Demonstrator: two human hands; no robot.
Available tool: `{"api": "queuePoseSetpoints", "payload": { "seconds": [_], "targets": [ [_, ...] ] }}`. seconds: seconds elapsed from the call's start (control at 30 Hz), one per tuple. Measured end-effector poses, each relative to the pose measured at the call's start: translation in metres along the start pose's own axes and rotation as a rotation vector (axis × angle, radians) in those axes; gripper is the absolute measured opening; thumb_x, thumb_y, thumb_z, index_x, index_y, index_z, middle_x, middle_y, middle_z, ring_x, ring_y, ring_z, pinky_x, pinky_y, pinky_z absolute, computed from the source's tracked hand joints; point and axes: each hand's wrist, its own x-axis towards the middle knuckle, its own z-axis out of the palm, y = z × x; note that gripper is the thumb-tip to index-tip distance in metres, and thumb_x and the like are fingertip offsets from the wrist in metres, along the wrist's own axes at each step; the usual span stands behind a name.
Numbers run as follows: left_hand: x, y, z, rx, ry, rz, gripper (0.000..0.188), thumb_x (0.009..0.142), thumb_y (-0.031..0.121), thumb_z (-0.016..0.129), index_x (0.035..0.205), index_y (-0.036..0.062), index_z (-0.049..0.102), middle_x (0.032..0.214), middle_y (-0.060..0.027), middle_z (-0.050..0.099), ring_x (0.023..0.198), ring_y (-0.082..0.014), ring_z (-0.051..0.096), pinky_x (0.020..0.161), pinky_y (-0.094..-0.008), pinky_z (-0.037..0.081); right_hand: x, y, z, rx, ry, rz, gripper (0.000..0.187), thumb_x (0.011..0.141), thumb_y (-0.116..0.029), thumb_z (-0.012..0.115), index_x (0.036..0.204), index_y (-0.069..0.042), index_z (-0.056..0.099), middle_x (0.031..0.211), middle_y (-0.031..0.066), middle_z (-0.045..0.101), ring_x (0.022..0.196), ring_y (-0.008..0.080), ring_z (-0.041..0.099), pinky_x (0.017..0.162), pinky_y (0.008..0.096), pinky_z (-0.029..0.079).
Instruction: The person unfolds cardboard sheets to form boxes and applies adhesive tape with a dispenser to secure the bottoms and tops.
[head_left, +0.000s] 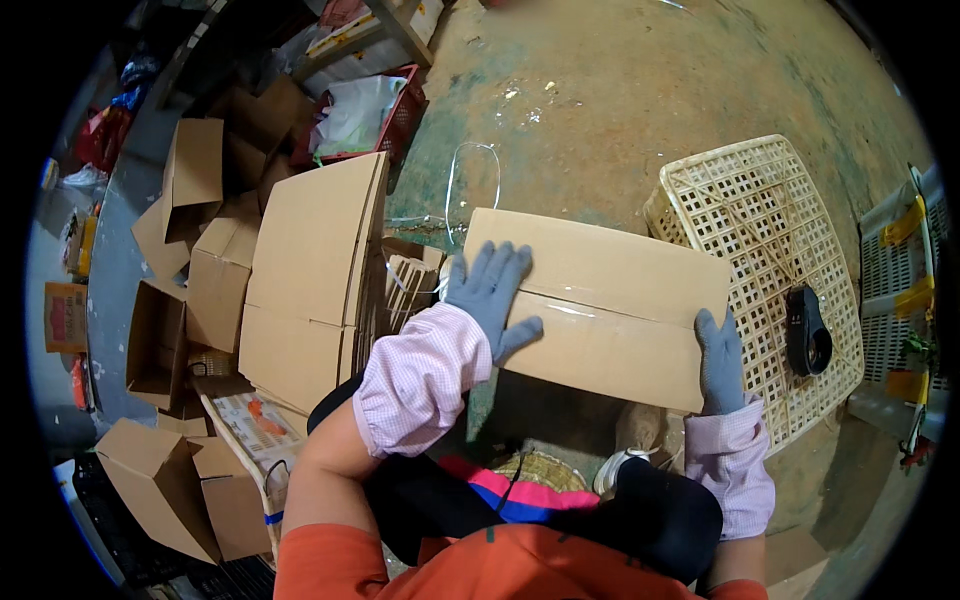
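The left grip, in a grey glove, lies flat on the left part of the box, its fingers spread and its thumb well apart from them, clamped on nothing. The right grip, gloved alike, rests along the box's right edge; the underside of that hand is hidden, so I cannot tell whether it is clamped there. The box sits between the two grips, its broad face up, with a seam running from one side to the other and a shiny patch on it just right of the left thumb.

Pale checked sleeves cover both forearms behind the grips. Below the box, nearer the body than both grips, are a shoe and part of a woven basket.

Left of the left grip stands a stack of large folded cardboard, and farther left are several open cartons. Beyond the left grip, a white strap loops on the floor; farther off to the left is a red crate with a pale bag in it.

Just right of the right grip is a cream lattice basket, and a black tool lies on it. Farther right are pale crates with yellow parts.
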Motion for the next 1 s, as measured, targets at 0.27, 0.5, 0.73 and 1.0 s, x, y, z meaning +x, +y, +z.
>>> {"api": "queuePoseSetpoints", "payload": {
  "seconds": [0.27,0.5,0.73,1.0],
  "targets": [
    [0.037,-0.056,0.020,-1.495,-0.131,-0.415,0.059,0.088,0.038,0.048,0.132,0.0042,0.028,0.120,-0.0173,0.046,0.112,-0.0359,0.044,0.089,-0.0429,0.043,0.005,0.038,-0.008,0.770,-0.132,0.195,0.048,0.093,-0.035,0.040,0.127,0.000,0.039,0.122,0.0135,0.048,0.109,0.0228,0.048,0.092,0.0326,0.040],
    [0.034,-0.077,0.043,-1.983,-0.202,-0.407,0.060,0.088,0.040,0.048,0.132,0.0053,0.028,0.121,-0.0165,0.046,0.112,-0.0355,0.044,0.089,-0.0428,0.043,0.003,0.076,-0.025,1.045,-0.239,0.315,0.051,0.093,-0.038,0.037,0.135,-0.009,0.031,0.133,0.0093,0.041,0.118,0.0253,0.042,0.098,0.0352,0.034],
    [0.027,-0.072,0.038,-2.267,0.060,-0.323,0.060,0.087,0.042,0.048,0.132,0.0064,0.029,0.121,-0.0157,0.045,0.112,-0.0351,0.044,0.089,-0.0427,0.043,-0.009,0.071,-0.044,0.980,-0.137,0.352,0.050,0.093,-0.037,0.038,0.135,-0.010,0.031,0.135,0.0078,0.038,0.121,0.0245,0.039,0.100,0.0362,0.032],
    [-0.016,-0.109,-0.015,-2.585,0.606,-0.018,0.061,0.087,0.044,0.049,0.131,0.0076,0.029,0.121,-0.0147,0.045,0.112,-0.0347,0.044,0.089,-0.0426,0.043,-0.015,0.027,-0.024,0.846,-0.103,0.364,0.049,0.093,-0.035,0.038,0.135,-0.011,0.031,0.137,0.0061,0.036,0.124,0.0235,0.035,0.101,0.0374,0.030]
  ]
}}
